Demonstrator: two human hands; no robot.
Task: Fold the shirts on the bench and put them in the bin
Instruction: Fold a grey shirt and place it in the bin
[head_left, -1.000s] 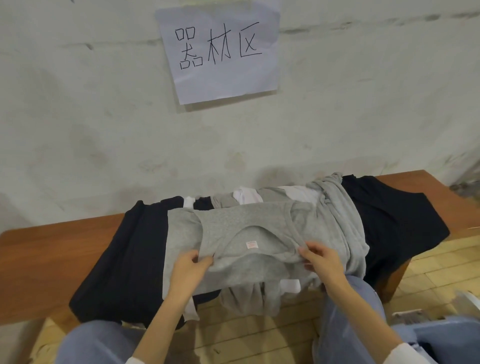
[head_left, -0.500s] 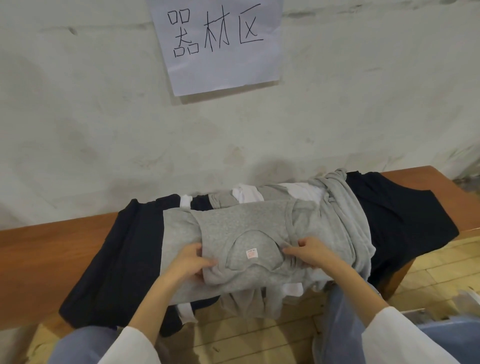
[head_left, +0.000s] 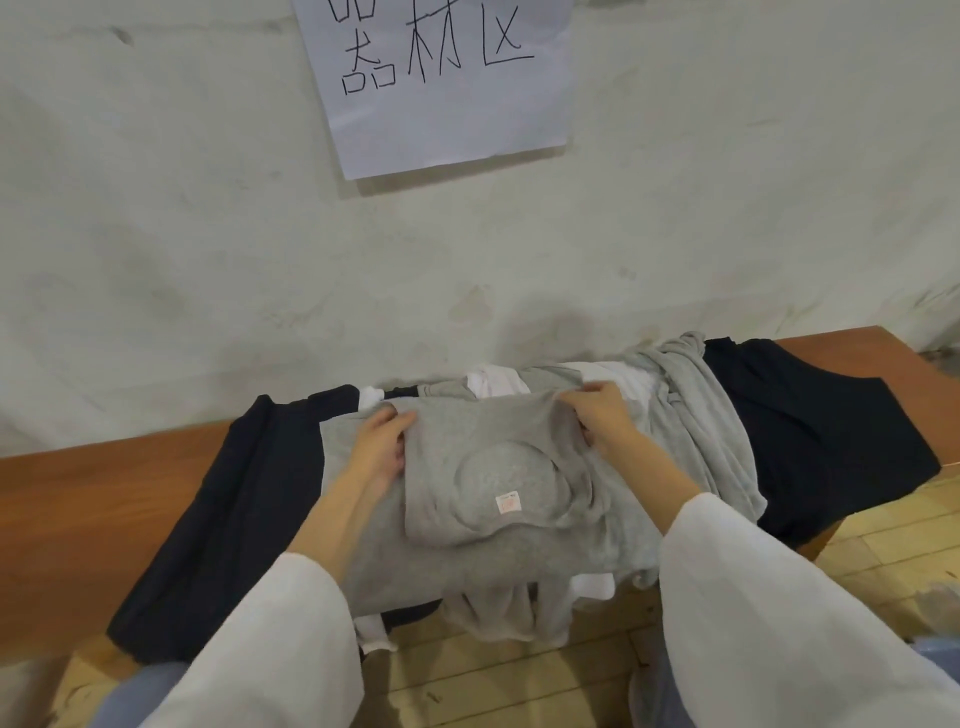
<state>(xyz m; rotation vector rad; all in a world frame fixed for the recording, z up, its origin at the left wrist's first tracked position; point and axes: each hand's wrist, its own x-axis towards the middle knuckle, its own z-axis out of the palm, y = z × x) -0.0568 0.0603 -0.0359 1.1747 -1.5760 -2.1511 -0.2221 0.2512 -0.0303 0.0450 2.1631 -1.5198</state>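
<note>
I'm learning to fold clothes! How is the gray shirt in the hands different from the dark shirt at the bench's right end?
The gray shirt is light gray; the dark shirt is nearly black. The left hand and right hand grip the gray shirt, while no hand touches the dark shirt. The gray shirt shows a small label; the dark shirt shows none. Both lie on the wooden bench.

A plain storage or equipment corner: a handwritten paper sign (head_left: 441, 78) at twelve o'clock on a bare plaster wall (head_left: 156, 234), above a wooden bench (head_left: 78, 499).
</note>
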